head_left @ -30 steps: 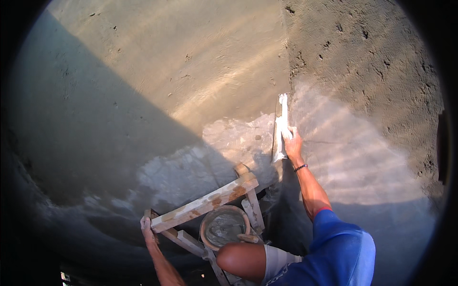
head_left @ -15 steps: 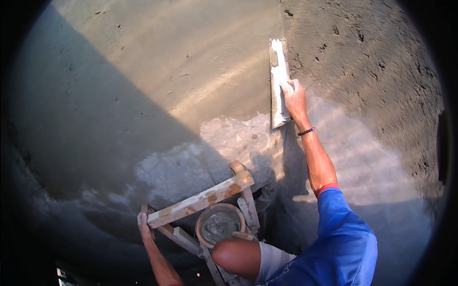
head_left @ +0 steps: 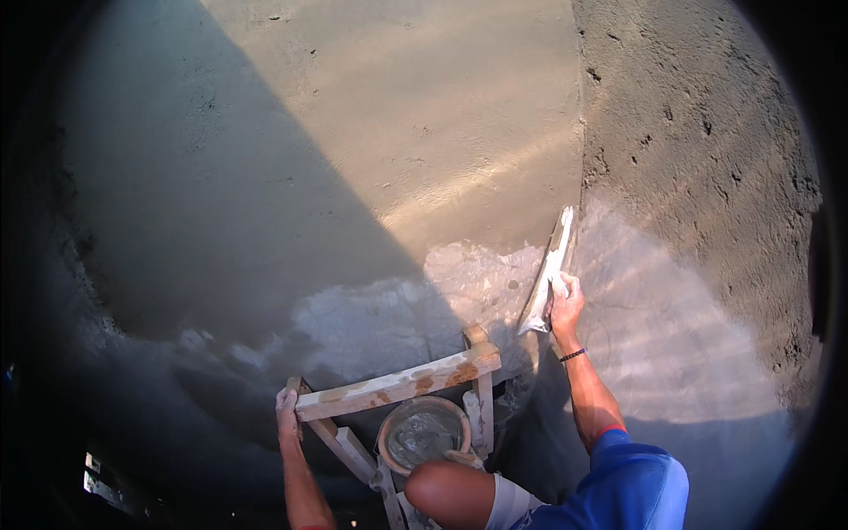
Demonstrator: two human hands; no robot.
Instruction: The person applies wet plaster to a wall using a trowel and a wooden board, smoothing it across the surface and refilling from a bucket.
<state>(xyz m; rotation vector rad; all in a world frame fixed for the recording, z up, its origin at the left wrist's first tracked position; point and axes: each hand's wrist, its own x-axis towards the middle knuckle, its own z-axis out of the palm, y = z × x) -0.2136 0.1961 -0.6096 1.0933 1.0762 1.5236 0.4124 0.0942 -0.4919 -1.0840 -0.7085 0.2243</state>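
Note:
My right hand (head_left: 567,309) grips a plastering trowel (head_left: 554,269), a long flat blade with a white-smeared back. The trowel is tilted along the corner where two plastered wall faces meet. Smooth wet plaster (head_left: 442,150) covers the left face, and a paler bare patch (head_left: 477,274) shows beneath it. My left hand (head_left: 287,413) is closed around the left end of a wooden frame (head_left: 397,384), by its top bar. Inside the frame sits a round bucket (head_left: 464,428) of grey wet mortar (head_left: 424,437), just beyond my knee.
Rough, pitted plaster (head_left: 707,132) covers the upper right wall face, with a smoother pale area (head_left: 662,309) below. A diagonal shadow edge crosses the left face. My bent knee (head_left: 450,490) is close to the bucket and the frame's wooden legs (head_left: 358,455).
My right hand has brought the trowel down along the corner, and its blade now tilts more. My left hand still holds the frame. The whole view has shifted.

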